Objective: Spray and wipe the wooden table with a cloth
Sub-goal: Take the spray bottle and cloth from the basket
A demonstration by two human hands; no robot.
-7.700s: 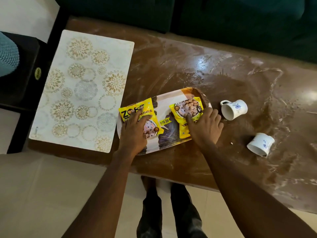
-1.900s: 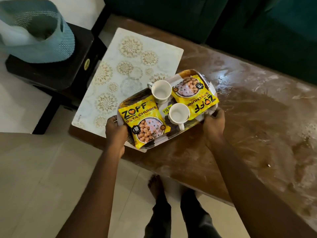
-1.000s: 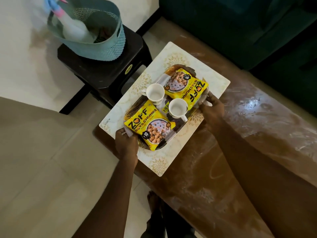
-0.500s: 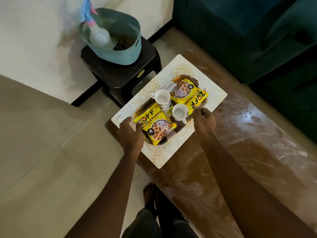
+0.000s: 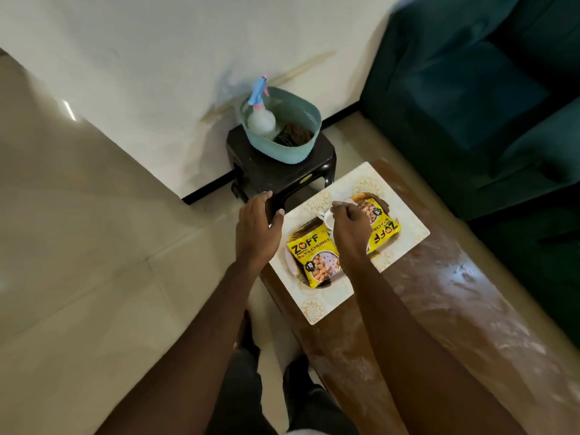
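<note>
The streaked wooden table (image 5: 439, 309) has been cleared: the tray (image 5: 290, 263) has been set down on the placemat (image 5: 320, 304) at the table's end. Beyond the tray, the spray bottle (image 5: 260, 120) and dark cloth (image 5: 293, 136) are left untouched in the basket (image 5: 282, 153). The tray has been released by 2 hands: the left hand (image 5: 257, 227) is spread beside it and the right hand (image 5: 350, 227) is loosely curled above it, both empty, so fetching the bottle is judged next

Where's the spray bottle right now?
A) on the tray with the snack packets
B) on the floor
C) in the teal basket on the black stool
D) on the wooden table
C: the spray bottle stands upright in the teal basket, which sits on the black stool by the wall, beyond the end of the wooden table.
</note>
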